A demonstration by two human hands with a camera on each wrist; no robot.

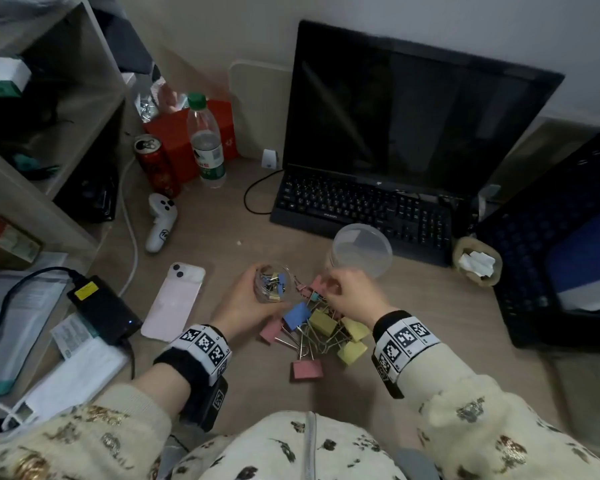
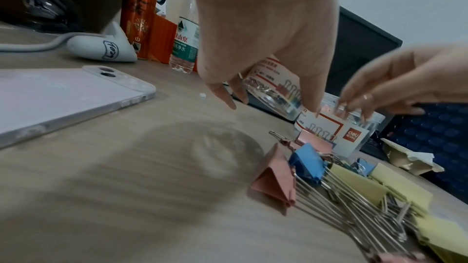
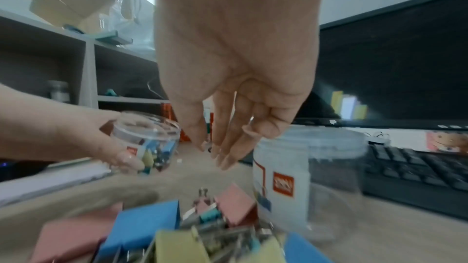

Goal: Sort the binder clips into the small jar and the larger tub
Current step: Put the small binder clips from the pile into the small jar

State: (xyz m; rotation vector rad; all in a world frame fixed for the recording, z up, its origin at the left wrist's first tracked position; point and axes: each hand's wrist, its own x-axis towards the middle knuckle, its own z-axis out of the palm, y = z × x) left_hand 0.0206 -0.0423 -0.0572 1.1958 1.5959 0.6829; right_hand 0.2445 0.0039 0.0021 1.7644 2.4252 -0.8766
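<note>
The binder clips [image 1: 317, 329] lie heaped at lower centre of the head view, just below your hands. Your left hand [image 1: 243, 303] grips the small jar [image 1: 272, 284], tilted and partly filled, left of the heap. Your right hand [image 1: 349, 294] hovers over the heap's upper edge, fingers loosely hanging, apparently empty, nearer the larger tub [image 1: 361, 251] standing behind it.

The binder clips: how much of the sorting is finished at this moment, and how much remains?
Done: the small jar, which the left hand grips, already has several small clips inside. In hand: the right hand hovers, fingers down, over the pile of clips; I cannot see a clip in it. Left: the larger tub looks empty, and the big pink, blue and yellow clips lie on the desk.
</note>
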